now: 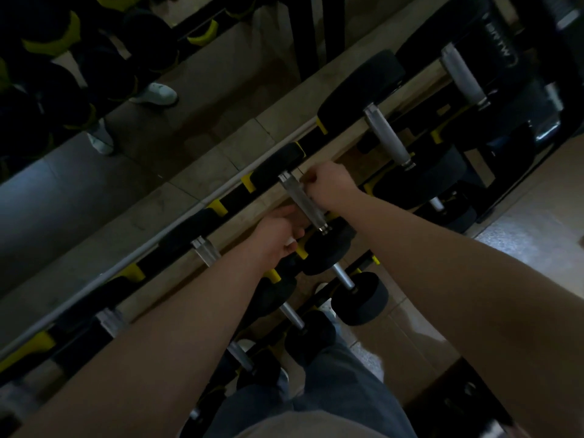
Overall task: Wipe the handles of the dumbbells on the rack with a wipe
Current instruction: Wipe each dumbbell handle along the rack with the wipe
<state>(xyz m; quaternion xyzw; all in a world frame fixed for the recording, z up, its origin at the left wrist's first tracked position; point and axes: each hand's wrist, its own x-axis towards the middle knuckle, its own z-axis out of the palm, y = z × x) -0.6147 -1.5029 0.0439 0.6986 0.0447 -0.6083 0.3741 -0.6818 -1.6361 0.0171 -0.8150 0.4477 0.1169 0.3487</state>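
While the right hand (328,184) rests clenched beside the handle (303,202) on the rack (234,200), the left hand (278,235) grips a wipe (289,241) near its lower end.

Both hands crowd one silver dumbbell handle (302,202) on the top rail of the rack (234,197): the right hand (330,184) at its 3 o'clock side, the left hand (278,230) at 7 o'clock. Black weight heads close off both handle ends. The neighbouring handle (387,135) toward 1 o'clock lies bare, with open gaps beside it. Lower-tier dumbbells (343,276) fill the space toward 6 o'clock.
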